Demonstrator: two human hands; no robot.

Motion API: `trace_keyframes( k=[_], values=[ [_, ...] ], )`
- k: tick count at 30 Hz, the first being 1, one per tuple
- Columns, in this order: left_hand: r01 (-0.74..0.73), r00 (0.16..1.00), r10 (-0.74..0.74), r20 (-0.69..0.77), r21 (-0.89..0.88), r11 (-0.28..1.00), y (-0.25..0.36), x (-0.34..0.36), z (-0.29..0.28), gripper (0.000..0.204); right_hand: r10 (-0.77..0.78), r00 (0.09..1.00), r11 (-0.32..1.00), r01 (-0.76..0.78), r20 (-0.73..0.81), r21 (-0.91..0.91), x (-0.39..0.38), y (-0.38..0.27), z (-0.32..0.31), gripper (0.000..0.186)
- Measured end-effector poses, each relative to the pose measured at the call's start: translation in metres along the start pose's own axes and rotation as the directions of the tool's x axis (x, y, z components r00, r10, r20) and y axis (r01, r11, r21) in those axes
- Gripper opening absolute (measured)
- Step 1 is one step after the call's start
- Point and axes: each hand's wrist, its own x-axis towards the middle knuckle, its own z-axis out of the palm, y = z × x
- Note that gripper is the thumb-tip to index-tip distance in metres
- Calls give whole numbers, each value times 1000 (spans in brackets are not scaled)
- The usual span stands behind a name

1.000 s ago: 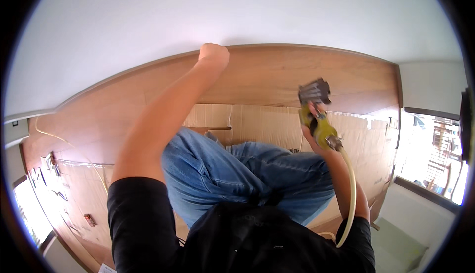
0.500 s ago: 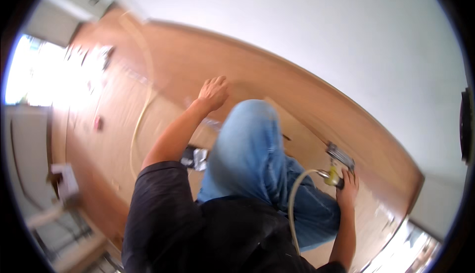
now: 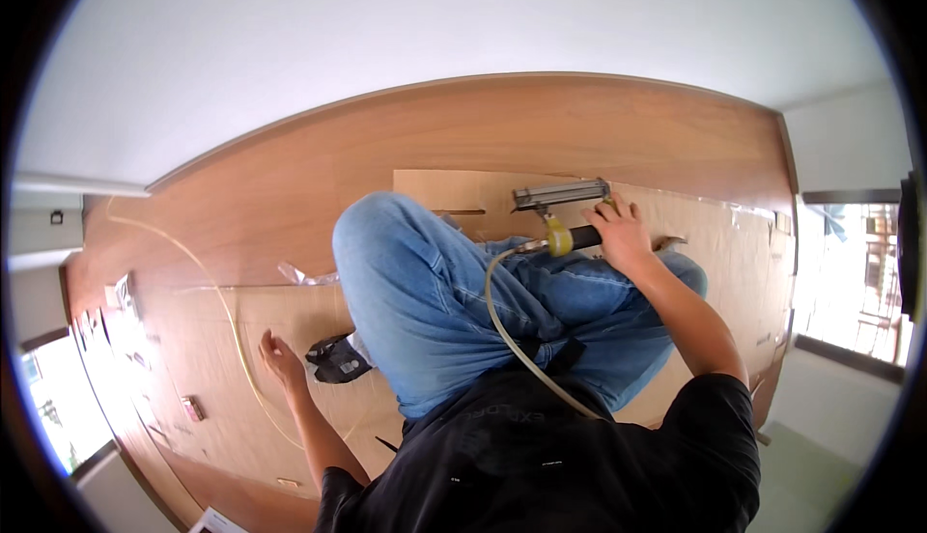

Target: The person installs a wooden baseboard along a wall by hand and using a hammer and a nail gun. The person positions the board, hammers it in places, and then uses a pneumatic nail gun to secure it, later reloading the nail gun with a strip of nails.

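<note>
A pneumatic nail gun with a dark magazine and yellow-green parts is in my right hand, above my bent leg. Its black grip meets my palm, and my fingers curl over the end beside the magazine. From its fitting a pale air hose loops down across my lap. Low on the left, over the cardboard sheet, hangs my left hand, holding nothing, its fingers loosely bent and apart. My shoe rests close to it.
Wooden flooring runs along a white wall. More pale hose curves over the left side. A small red can-like object lies there. A dark-handled tool shows beside my right knee, and clear plastic lies left of my left knee.
My view has turned. My right hand has brought the nail gun from the far right in over my legs. My left hand has dropped from in front of my knee to the lower left.
</note>
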Motion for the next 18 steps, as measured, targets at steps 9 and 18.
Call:
trace_keyframes(
  k=[9,18],
  values=[
    [-349,833,414,367,-232,908,221,105,66,22,-47,951,989,2,304,145,0,-23,-24,71],
    [-562,795,581,174,-150,813,203,90,145,11,138,931,832,-294,339,470,193,-15,-115,65]
  ],
)
